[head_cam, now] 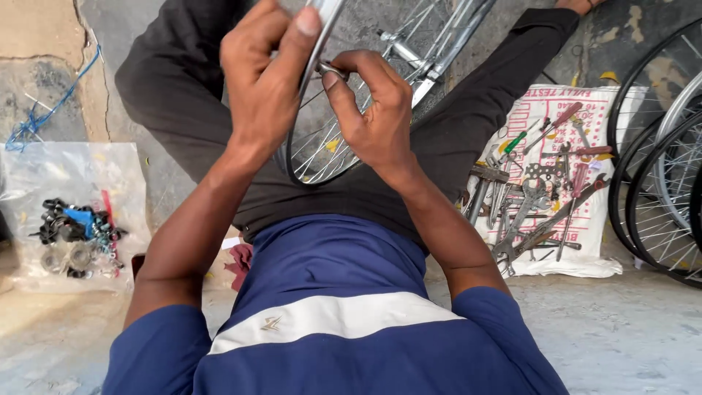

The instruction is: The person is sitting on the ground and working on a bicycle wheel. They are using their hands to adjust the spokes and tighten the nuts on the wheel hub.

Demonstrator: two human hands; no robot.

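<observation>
A person in a blue shirt with a white chest stripe sits on a concrete floor, a shiny silver spoked bicycle wheel rim [316, 157] standing upright between the knees, just above the lap. The left hand [267, 80] is clenched around the rim near its upper edge, thumb pressed along the metal. The right hand [376, 110] pinches a small silver metal tool [333, 70] between thumb and forefinger, right against the rim where the spokes meet it; what kind of tool it is cannot be told. The two hands nearly touch across the rim. To the person's right, a white printed sack [578, 183] lies flat on the floor, strewn with steel wrenches, pliers and screwdrivers [534, 208] with red and green handles. Beyond it, several black-tyred bicycle wheels [658, 183] stand at the frame's edge. To the left, a clear plastic sheet [73, 212] holds small black and grey parts [73, 238], with a tangle of blue wire [33, 124] nearby.
</observation>
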